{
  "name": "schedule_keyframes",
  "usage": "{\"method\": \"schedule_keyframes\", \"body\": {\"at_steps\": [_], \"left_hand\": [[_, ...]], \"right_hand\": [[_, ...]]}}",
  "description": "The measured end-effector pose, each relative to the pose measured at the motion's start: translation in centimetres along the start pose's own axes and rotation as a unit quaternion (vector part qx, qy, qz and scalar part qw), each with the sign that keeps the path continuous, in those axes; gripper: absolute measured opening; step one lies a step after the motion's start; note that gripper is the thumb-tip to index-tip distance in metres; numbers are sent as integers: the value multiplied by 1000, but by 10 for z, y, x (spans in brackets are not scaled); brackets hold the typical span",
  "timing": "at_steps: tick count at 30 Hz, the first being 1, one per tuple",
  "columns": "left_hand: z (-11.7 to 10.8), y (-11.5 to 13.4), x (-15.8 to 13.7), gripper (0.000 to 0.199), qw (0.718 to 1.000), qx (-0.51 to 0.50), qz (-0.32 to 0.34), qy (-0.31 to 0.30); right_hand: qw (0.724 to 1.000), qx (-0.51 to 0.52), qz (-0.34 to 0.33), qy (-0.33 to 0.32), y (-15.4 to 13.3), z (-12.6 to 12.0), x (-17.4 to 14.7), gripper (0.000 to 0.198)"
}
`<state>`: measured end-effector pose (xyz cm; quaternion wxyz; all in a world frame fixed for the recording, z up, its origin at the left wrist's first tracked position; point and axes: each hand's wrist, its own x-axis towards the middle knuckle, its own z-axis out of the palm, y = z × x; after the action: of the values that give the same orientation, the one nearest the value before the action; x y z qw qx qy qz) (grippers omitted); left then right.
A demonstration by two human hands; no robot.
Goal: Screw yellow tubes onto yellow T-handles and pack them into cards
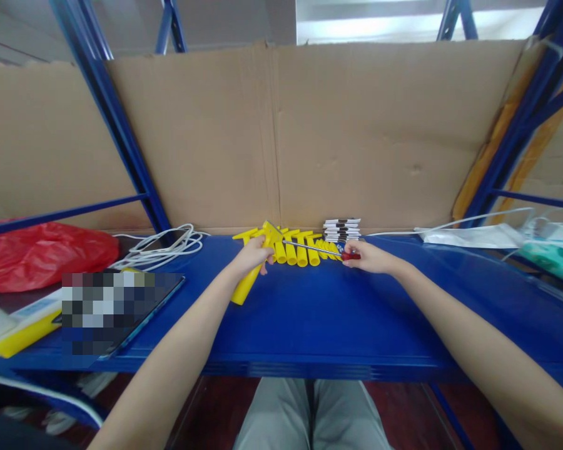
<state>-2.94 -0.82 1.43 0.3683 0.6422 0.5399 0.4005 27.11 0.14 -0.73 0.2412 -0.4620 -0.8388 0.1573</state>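
My left hand is wrapped around a yellow T-shaped plastic handle, whose wide head points up and away while its round grip slants toward me. In my right hand is a screwdriver with a red grip. Its long metal shaft reaches left to the head of the yellow piece; whether the tip touches a screw is too small to tell. Behind my hands lie several more yellow T-shaped handles in a row. Smaller yellow pieces sit to their right, beside the screwdriver shaft.
White packets with dark bands are stacked against the cardboard wall. At left are a coiled white cable, a red plastic bag and a flat dark device. A green packet lies far right on the blue table.
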Motion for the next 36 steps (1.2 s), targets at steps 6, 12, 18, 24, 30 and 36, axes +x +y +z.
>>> {"method": "schedule_keyframes", "body": {"at_steps": [6, 12, 18, 24, 30, 36], "left_hand": [[4, -4, 0, 15, 998, -44, -13, -35], [9, -1, -4, 15, 999, -15, -21, -41], [9, -4, -2, 14, 998, -30, -20, -47], [11, 0, -5, 9, 999, 6, -21, -44], [13, 1, -7, 9, 999, 2, -17, -52], [14, 0, -7, 13, 998, 30, -17, -56]], "right_hand": [[1000, -21, 13, 12, 6, 1, 1, 17], [999, -23, 34, 10, 10, 3, 2, 18], [998, -5, 62, 9, 16, 5, 3, 17], [998, -6, 67, 13, 13, 4, 2, 17], [996, -14, 84, 16, 9, 3, 1, 18], [996, -52, 62, 29, 2, 3, 0, 19]]}}
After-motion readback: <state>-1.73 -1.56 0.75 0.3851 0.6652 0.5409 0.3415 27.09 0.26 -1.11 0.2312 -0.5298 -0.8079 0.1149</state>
